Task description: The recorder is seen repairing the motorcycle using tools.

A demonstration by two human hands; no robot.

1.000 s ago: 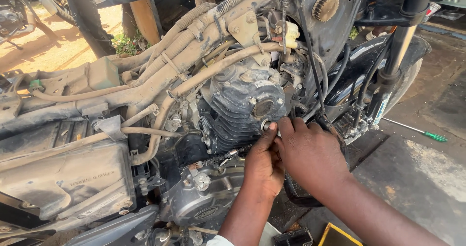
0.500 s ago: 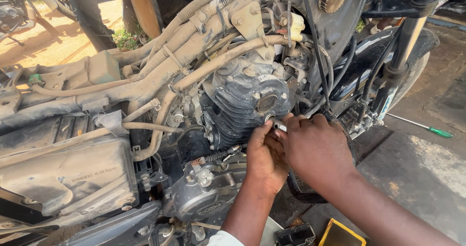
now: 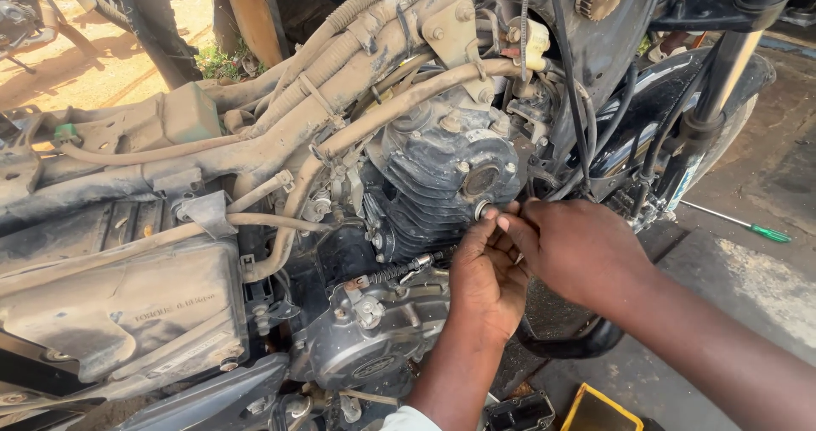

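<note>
Dusty workshop floor (image 3: 756,295) under a stripped motorcycle. Small round metal fitting (image 3: 483,209) sits on the finned engine cylinder (image 3: 433,184); left hand (image 3: 484,282) and right hand (image 3: 578,248) both pinch narrow around it, 2 fingertips touching. Green screwdriver (image 3: 738,223) lies well apart.

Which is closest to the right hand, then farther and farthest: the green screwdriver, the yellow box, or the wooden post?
From the right hand:
1. Yellow box, just below it on the floor.
2. Green screwdriver, off to the right.
3. Wooden post, far up left.
</note>
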